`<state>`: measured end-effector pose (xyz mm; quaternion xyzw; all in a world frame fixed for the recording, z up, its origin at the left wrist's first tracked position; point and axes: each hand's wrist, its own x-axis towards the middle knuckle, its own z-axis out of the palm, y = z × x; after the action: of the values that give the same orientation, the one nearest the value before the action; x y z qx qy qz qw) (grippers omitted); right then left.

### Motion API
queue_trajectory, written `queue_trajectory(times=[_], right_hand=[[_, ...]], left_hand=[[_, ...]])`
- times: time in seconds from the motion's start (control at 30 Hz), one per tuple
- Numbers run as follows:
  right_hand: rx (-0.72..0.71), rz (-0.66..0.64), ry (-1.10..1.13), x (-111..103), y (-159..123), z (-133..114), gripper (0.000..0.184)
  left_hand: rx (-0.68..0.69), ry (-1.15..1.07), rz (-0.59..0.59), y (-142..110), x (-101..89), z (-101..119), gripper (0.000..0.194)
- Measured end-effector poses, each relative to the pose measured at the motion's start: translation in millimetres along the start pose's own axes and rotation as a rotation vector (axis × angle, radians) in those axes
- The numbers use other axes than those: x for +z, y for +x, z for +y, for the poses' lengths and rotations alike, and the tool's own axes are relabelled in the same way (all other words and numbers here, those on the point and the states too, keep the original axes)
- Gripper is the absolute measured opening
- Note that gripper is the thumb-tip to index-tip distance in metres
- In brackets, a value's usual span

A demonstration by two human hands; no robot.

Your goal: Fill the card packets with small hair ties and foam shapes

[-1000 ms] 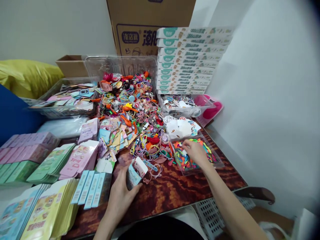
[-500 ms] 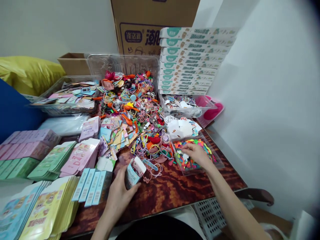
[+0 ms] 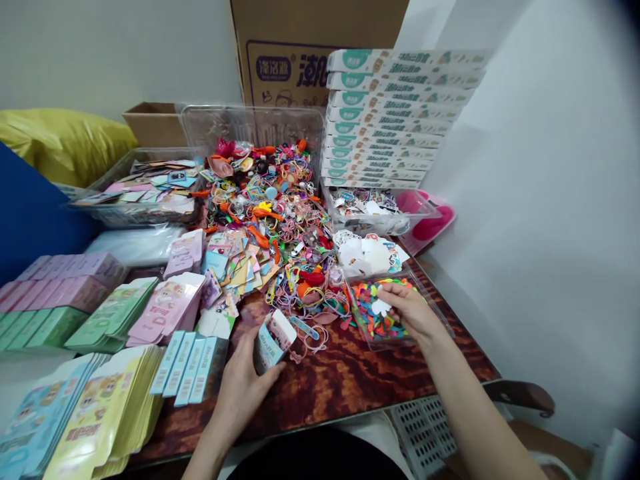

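My left hand (image 3: 245,370) is wrapped round a small light-blue carton (image 3: 273,343), tilted, its white top flap standing up. Over the shallow clear tray (image 3: 445,320) at the right, my right hand (image 3: 410,310) has its fingers pinched on a small white cut-out (image 3: 381,307) with a lobed edge. Bright multicoloured small pieces (image 3: 367,320) fill that tray below the fingers. Left of my left hand stand several narrow blue cartons (image 3: 187,370) in a row.
A heap of hair ties and trinkets (image 3: 280,207) spreads across the middle. Flat yellow cartons (image 3: 95,413) and green ones (image 3: 115,313) lie at left. White cut-outs (image 3: 367,253) rest behind the tray, with stacked white boxes (image 3: 380,127) farther back. The wall (image 3: 545,233) bounds the right side.
My right hand has drawn slightly right and up from the coloured pieces, with the white cut-out at its fingertips. My left hand keeps hold of the carton; the whole view has shifted a little.
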<state>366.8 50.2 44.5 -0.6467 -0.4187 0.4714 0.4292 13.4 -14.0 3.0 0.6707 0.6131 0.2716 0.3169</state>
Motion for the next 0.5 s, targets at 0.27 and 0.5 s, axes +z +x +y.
queue_trajectory(times=[0.27, 0.5], right_hand=[[0.077, -0.015, 0.196, 0.2, -1.4, -5.8, 0.05], [0.107, -0.009, 0.268, 3.0, -0.8, -7.1, 0.048]], left_hand=[[0.069, -0.036, -0.003, -0.2, 3.7, 5.7, 0.064], [0.047, -0.067, 0.016, -2.7, 1.7, 6.5, 0.063]])
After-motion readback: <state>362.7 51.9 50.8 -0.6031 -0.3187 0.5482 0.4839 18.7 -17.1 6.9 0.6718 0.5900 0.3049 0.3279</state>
